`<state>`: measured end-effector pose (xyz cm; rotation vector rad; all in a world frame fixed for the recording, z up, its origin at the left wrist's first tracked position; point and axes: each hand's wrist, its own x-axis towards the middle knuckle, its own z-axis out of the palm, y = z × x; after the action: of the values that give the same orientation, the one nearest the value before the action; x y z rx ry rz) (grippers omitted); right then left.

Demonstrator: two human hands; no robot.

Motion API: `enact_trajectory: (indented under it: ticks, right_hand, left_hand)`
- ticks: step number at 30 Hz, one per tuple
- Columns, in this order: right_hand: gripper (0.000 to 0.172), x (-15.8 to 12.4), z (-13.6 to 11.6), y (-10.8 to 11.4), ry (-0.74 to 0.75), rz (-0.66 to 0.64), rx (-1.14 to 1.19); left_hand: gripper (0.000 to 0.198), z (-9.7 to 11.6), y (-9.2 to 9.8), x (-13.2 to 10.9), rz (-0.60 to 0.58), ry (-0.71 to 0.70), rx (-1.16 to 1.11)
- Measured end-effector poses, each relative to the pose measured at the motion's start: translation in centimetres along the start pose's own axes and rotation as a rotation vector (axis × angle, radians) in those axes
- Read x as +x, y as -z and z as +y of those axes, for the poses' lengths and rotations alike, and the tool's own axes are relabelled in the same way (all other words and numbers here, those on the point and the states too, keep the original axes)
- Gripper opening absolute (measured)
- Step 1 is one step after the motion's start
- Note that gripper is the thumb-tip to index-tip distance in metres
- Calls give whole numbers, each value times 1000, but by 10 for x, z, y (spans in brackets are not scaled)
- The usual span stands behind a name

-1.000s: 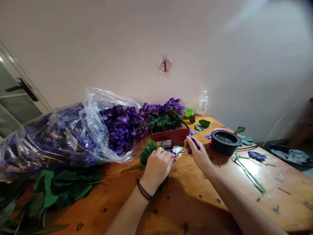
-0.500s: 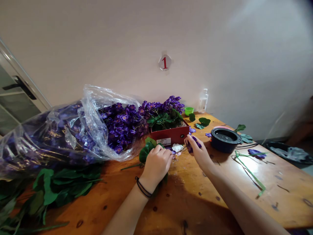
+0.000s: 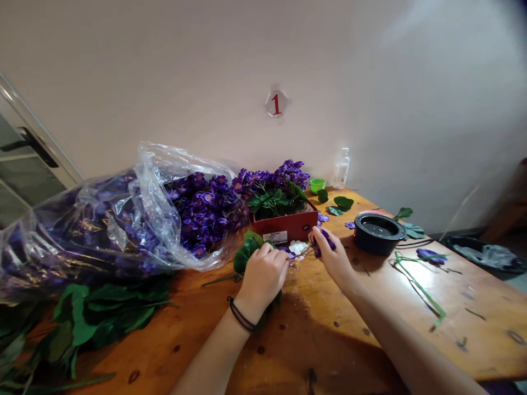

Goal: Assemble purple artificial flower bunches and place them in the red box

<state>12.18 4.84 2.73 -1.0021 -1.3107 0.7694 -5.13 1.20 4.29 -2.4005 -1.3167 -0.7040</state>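
My left hand (image 3: 263, 274) is closed on an artificial flower sprig with green leaves (image 3: 245, 253) on the wooden table (image 3: 329, 334). My right hand (image 3: 331, 257) pinches a purple flower (image 3: 325, 240) at the sprig's other end. A small white flower piece (image 3: 297, 247) lies between the two hands. Both hands sit just in front of a red box (image 3: 286, 226) filled with purple flowers and green leaves.
A clear plastic bag of purple flowers (image 3: 123, 214) fills the left side, with loose green leaves (image 3: 94, 315) in front. A black round dish (image 3: 379, 232), green strips (image 3: 420, 288), a green cup (image 3: 318, 185) and a clear bottle (image 3: 341, 168) lie right and behind.
The hands stay on the sprig with only slight shifts. The view has moved a little.
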Motion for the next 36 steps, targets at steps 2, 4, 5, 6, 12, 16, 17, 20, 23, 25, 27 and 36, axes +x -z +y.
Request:
enact_trajectory:
  ticks: [2, 4, 5, 6, 12, 16, 17, 20, 23, 25, 27, 36]
  right_hand:
    - [38, 0, 3, -2, 30, 2, -29]
    - [38, -2, 5, -4, 40, -15, -41]
    - [38, -2, 5, -5, 38, -23, -43]
    - [38, -3, 5, -5, 31, -30, -47]
    - [32, -5, -4, 4, -53, -281, 6]
    - [35, -1, -8, 11, -88, -379, 58]
    - [35, 0, -7, 12, -82, -376, 53]
    - [36, 1, -1, 11, -25, -328, 13]
    - [38, 1, 6, 9, 28, -288, -34]
    - [38, 1, 8, 8, 32, -301, -38]
    - [38, 0, 9, 8, 30, -318, -39]
    - [36, -2, 9, 6, 45, -304, -33]
  left_hand:
    - [10, 0, -1, 0, -1, 2, 5]
    - [11, 0, -1, -1, -4, 1, 13]
    - [12, 0, -2, -1, -7, 0, 24]
    - [13, 0, -2, -1, -13, 0, 40]
    - [14, -4, -1, 0, -25, 36, 31]
    - [15, -5, 0, 1, -14, 21, -1]
    - [14, -5, 0, 1, -14, 10, 8]
    - [12, -5, -2, 1, -10, -52, 62]
    - [14, -6, -5, 1, 20, -136, 143]
    - [16, -7, -7, 1, 60, -184, 187]
    - [17, -7, -7, 1, 96, -226, 215]
    - [22, -4, -8, 1, 154, -301, 253]
